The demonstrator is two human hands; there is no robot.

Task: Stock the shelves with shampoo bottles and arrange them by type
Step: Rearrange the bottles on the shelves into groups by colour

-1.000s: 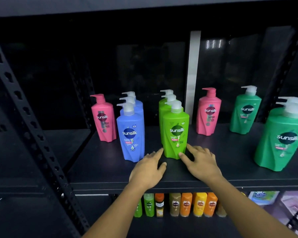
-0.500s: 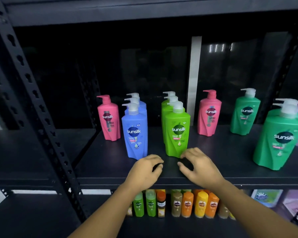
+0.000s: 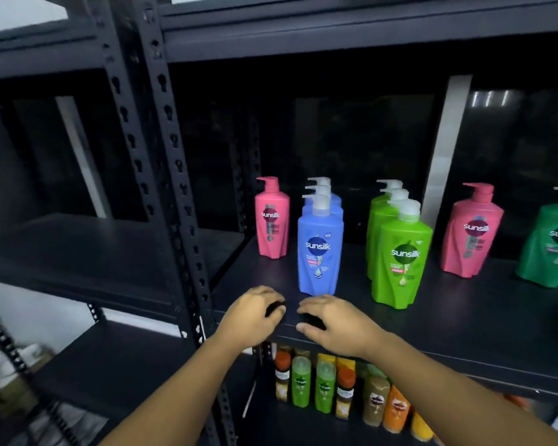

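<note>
1. Black metal shelf is seen carrying pump-topped shampoo bottles, all upright, with labels turned to the front.
2. Three blue bottles are lined one behind another left of centre. Three light green bottles are filed the same way just to their right, with a gap left between the two rows.
3. A pink bottle is set at the shelf's left end, near the blue row and further back than its front bottle.
4. A second pink bottle is stood right of the light green row, with a dark green bottle beyond it, cut by the frame's edge.
5. The left hand and right hand are held side by side, slightly apart, over the shelf's front edge. They are just in front of the foremost blue bottle, which is not touched.
6. Each grip is seen loose: fingers are curled inward, and nothing is held in either.
7. Smaller bottles in green, orange and yellow are ranked one level down, below the hands.
8. A perforated upright post is seen left of the bottles.
</note>
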